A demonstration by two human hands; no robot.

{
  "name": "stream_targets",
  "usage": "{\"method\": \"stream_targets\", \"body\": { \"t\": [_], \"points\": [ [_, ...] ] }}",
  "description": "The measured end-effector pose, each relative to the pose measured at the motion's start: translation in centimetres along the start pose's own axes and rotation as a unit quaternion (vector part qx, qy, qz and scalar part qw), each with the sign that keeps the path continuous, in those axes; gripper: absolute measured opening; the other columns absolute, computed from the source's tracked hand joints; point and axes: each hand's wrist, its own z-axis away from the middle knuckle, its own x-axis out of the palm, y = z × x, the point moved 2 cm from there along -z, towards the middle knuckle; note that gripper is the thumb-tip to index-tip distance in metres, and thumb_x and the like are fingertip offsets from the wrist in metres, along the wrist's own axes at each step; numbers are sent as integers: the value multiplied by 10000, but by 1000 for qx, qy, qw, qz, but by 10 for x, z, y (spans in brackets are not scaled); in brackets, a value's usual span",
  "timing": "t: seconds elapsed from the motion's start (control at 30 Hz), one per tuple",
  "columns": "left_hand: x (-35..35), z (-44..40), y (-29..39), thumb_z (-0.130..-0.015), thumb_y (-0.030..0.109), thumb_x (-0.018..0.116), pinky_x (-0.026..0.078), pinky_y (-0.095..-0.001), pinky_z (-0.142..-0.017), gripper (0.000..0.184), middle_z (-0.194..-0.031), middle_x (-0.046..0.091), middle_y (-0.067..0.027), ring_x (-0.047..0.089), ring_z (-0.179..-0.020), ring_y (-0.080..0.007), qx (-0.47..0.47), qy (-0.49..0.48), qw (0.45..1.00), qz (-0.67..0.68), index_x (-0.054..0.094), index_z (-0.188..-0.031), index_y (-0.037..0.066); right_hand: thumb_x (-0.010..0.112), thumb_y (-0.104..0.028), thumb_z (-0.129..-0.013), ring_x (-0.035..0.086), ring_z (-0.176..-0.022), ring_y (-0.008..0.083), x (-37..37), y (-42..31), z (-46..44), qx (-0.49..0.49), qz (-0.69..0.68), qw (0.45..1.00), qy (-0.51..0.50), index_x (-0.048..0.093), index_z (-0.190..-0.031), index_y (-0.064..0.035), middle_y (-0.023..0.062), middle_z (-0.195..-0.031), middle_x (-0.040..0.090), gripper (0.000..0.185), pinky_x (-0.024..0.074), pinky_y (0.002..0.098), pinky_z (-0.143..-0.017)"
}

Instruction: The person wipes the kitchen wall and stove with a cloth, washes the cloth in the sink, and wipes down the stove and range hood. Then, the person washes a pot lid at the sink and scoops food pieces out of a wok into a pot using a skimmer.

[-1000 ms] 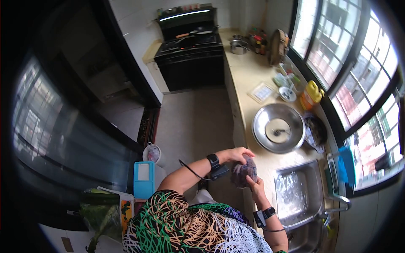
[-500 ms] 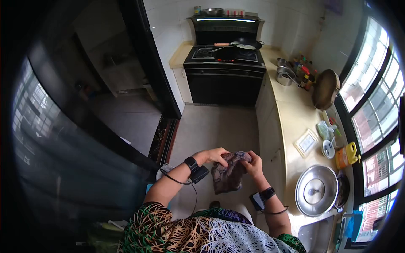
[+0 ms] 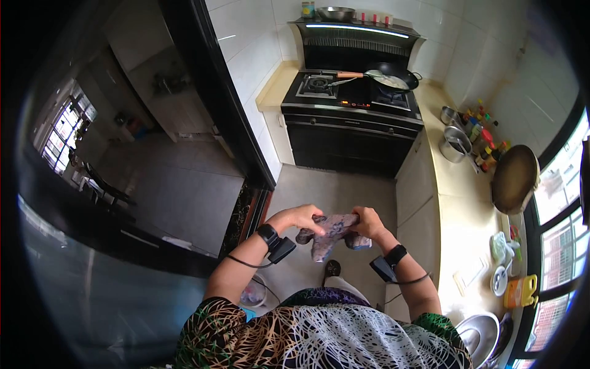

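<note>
Both hands hold a greyish-pink patterned cloth [image 3: 335, 227] in front of my body, above the floor. My left hand [image 3: 300, 219] is closed on its left end, thumb on top. At the right end, my right hand [image 3: 369, 223] grips the bunched fabric. Between the hands the cloth is stretched sideways, with folds hanging at each side. Each wrist wears a black band with a small device and a cable.
Ahead is a black stove [image 3: 350, 123] bearing a wok [image 3: 393, 79] with pale contents. Along the right counter [image 3: 452, 227] stand a steel pot [image 3: 455, 145], bottles, a round brown board [image 3: 515, 178], a yellow jug [image 3: 520, 291] and a steel basin [image 3: 481, 335]. A dark door frame [image 3: 209, 80] rises at left.
The cloth has gone from hanging down bunched to being pulled out sideways between my hands. My view has turned left and tilted up, and a shoe now shows more clearly below.
</note>
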Motion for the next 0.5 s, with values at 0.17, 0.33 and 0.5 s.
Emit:
{"method": "stream_targets", "body": {
  "t": [0.17, 0.33, 0.5],
  "points": [
    [-94, -26, -16, -615, 248, 799, 451, -439, -648, 355, -872, 601, -148, 576, -748, -348, 120, 265, 869, -400, 657, -856, 28, 650, -68, -624, 598, -874, 384, 11, 31, -140, 52, -2, 994, 94, 588, -821, -22, 214, -832, 624, 211, 483, 415, -752],
    [-175, -57, 52, -758, 143, 686, 451, -423, -634, 218, -833, 548, -162, 562, -757, -385, 193, 381, 871, -243, 532, -823, 2, 673, -239, -708, 552, -1015, 343, 14, 66, -291, 243, -213, 881, 345, 530, -1101, -70, 150, -1033, 594, 451, 453, 393, -868],
    [-254, -135, 0, -801, 123, 669, 466, -338, -624, 225, -792, 545, -106, 583, -701, -237, 275, 292, 908, -121, 511, -923, 20, 656, -288, -722, 555, -1037, 284, 23, -3, -369, 20, -426, 901, 78, 530, -1151, -91, 116, -1099, 588, 488, 443, 358, -904]
  ]
}}
